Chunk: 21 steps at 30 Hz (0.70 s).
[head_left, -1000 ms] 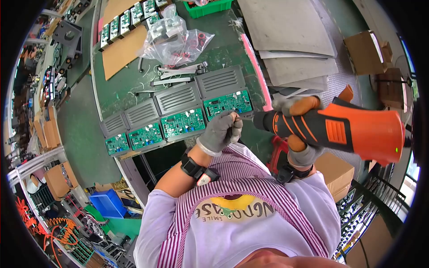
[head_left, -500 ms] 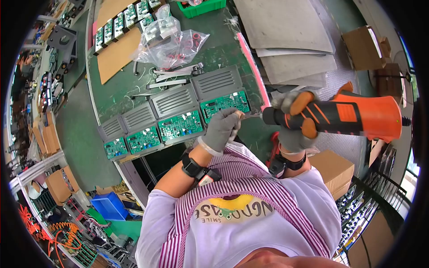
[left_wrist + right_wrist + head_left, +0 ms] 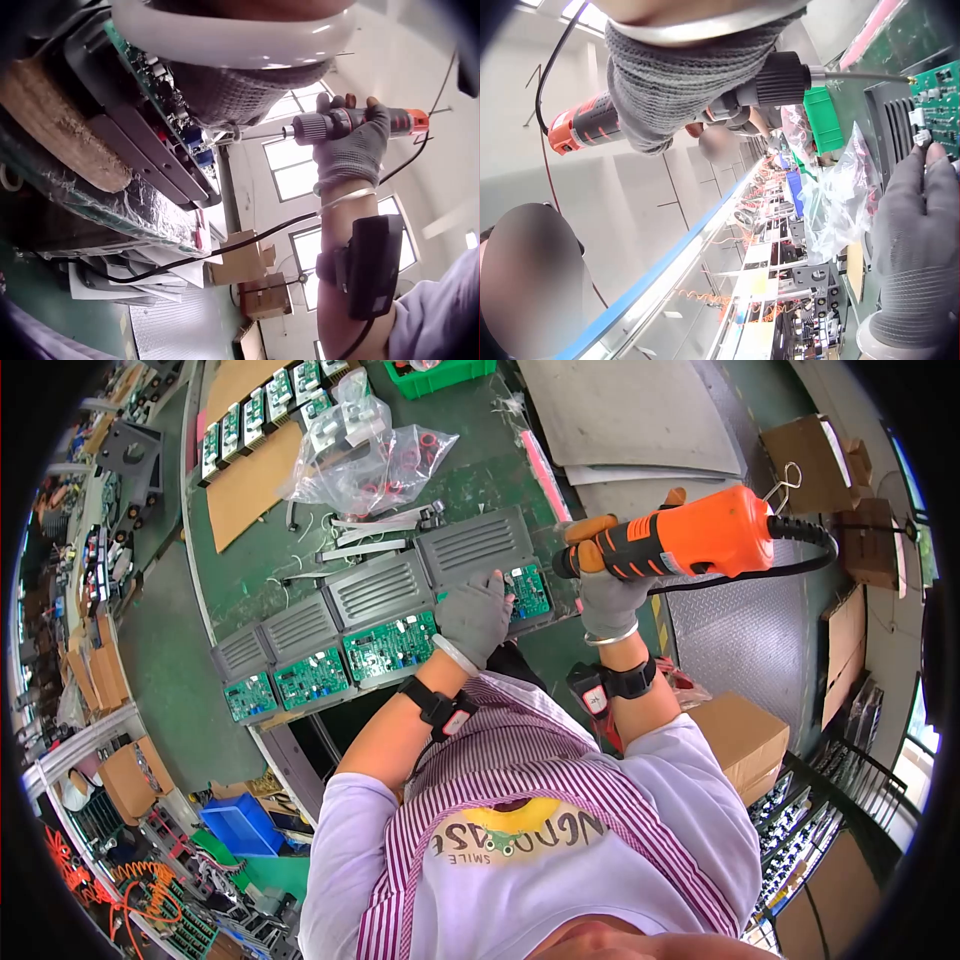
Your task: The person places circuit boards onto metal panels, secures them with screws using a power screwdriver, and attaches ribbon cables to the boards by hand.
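The gloved right hand [image 3: 609, 582] grips an orange and black power screwdriver [image 3: 690, 538], held roughly level over the bench. Its long thin bit [image 3: 866, 76] reaches to the edge of a green circuit board [image 3: 939, 82] in the right wrist view. On that rightmost board [image 3: 528, 592] rests the gloved left hand [image 3: 474, 618], covering its left part, fingertips by a white connector [image 3: 917, 118]. Whether those fingers pinch something cannot be told. The board lies in a grey housing [image 3: 475, 545], last in a row with other housings and boards [image 3: 390, 647].
Behind the row lie ribbon cables [image 3: 375, 548] and a clear bag of parts [image 3: 385, 465]. A green bin [image 3: 440, 377] stands at the back, grey sheets [image 3: 640, 420] at the right. A black cable [image 3: 800, 568] trails from the screwdriver.
Both hands have moved from in front of the bench edge to the rightmost board. The screwdriver has swung up and left, and the left hand has come down onto the board.
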Available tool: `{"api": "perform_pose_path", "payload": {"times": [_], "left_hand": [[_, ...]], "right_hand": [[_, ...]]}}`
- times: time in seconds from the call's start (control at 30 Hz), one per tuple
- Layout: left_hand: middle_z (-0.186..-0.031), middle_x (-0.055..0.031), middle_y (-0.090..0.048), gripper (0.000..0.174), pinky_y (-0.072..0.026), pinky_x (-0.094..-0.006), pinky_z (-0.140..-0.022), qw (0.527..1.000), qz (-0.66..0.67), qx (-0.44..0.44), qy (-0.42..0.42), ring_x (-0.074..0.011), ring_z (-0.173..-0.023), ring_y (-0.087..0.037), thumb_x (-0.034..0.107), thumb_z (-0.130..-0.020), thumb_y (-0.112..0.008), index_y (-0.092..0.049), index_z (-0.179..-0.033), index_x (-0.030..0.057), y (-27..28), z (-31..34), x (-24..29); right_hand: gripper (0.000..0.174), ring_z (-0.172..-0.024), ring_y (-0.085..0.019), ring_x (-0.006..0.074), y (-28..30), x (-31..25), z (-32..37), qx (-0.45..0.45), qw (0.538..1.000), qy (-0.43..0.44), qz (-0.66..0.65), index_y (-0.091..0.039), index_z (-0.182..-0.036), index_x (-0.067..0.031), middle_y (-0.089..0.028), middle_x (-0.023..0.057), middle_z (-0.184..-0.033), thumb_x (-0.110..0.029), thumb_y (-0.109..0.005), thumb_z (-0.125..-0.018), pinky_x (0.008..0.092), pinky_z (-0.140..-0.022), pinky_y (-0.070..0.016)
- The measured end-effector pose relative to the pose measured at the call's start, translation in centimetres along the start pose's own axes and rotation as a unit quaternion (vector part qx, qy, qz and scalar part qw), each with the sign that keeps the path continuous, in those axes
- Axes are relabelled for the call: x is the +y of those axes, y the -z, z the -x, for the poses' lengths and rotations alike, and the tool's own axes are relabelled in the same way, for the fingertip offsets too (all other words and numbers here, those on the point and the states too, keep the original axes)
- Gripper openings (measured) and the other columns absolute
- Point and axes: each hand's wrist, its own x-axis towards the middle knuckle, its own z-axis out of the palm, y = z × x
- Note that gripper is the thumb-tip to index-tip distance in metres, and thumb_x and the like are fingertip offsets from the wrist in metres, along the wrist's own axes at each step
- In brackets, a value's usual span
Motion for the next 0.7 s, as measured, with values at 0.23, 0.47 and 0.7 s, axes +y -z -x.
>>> {"api": "perform_pose_path", "payload": {"times": [0.23,0.47,0.7], "left_hand": [[-0.084,-0.008,-0.057,0.034,-0.0461,-0.0352,-0.054,0.999,-0.026,-0.004,-0.031,-0.0237,-0.069,-0.057,0.02,-0.081,-0.05,-0.054,-0.11,0.0024,-1.7,0.1,-0.3],[-0.079,-0.0074,-0.055,0.036,-0.0455,-0.0322,-0.052,0.997,-0.061,-0.001,-0.049,-0.0211,-0.071,-0.056,0.013,-0.08,-0.048,-0.051,-0.113,0.0006,-1.3,0.3,-0.1],[-0.079,-0.0069,-0.056,0.032,-0.0463,-0.0307,-0.054,0.997,-0.07,-0.002,-0.027,-0.0205,-0.071,-0.057,0.015,-0.081,-0.048,-0.052,-0.11,0.0011,-1.1,0.3,0.3]], "right_hand": [[0.006,-0.066,-0.058,0.0149,-0.7,0.1,0.1,-0.049,0.998,0.001,-0.029,-0.06,-0.072,-0.001,-0.062,0.0074,-0.073,0.003,-0.059,-0.068,0.0257,-0.063,-0.0468],[0.017,-0.083,-0.058,0.0184,0.3,2.4,1.3,-0.212,0.975,-0.024,0.057,-0.057,-0.089,-0.0024,-0.061,0.0082,-0.092,-0.006,-0.061,-0.072,0.0283,-0.073,-0.0465],[0.02,-0.072,-0.06,0.015,-1.0,0.6,0.1,-0.159,0.978,0.014,0.131,-0.061,-0.084,-0.0041,-0.063,0.0044,-0.081,-0.004,-0.066,-0.065,0.0269,-0.064,-0.0468]]}}
